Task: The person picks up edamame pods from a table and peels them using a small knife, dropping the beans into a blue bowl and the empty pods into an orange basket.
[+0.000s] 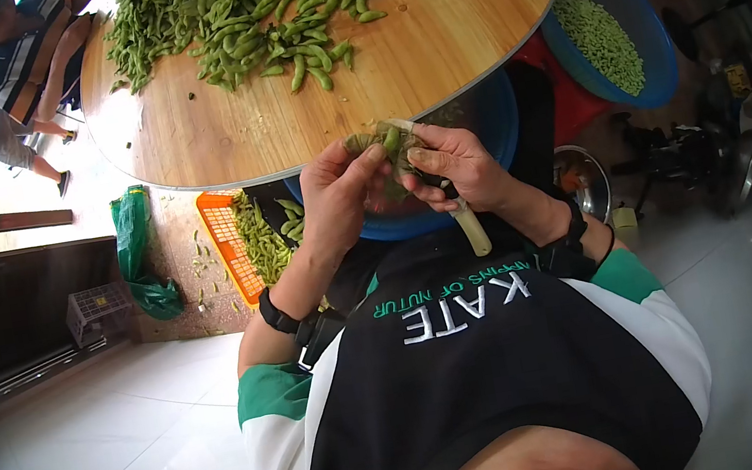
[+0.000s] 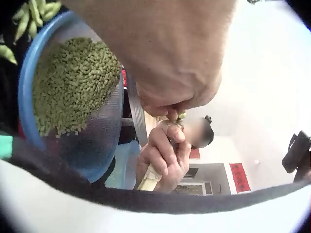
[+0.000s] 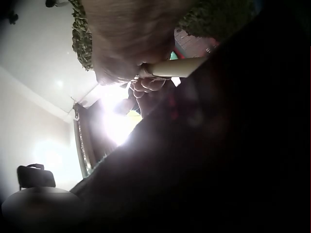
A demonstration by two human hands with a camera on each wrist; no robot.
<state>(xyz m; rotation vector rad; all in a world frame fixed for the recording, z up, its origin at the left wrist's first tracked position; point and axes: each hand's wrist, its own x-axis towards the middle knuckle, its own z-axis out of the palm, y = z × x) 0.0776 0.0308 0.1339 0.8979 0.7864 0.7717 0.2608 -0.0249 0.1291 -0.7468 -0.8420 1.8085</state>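
Note:
My left hand pinches a green soybean pod in front of my chest, just past the near edge of the table. Close against it, my right hand grips a knife by its pale handle, whose butt points down toward my shirt. Most of the blade is covered by the fingers. In the left wrist view the fingertips of both hands meet, and the handle sticks out below the right hand. The right wrist view is dark, with the handle under the right hand.
A round wooden table bears a heap of soybean pods. Below the hands sits a blue basket with shelled beans. To the right stands another blue basin of beans; to the left, an orange basket with pods.

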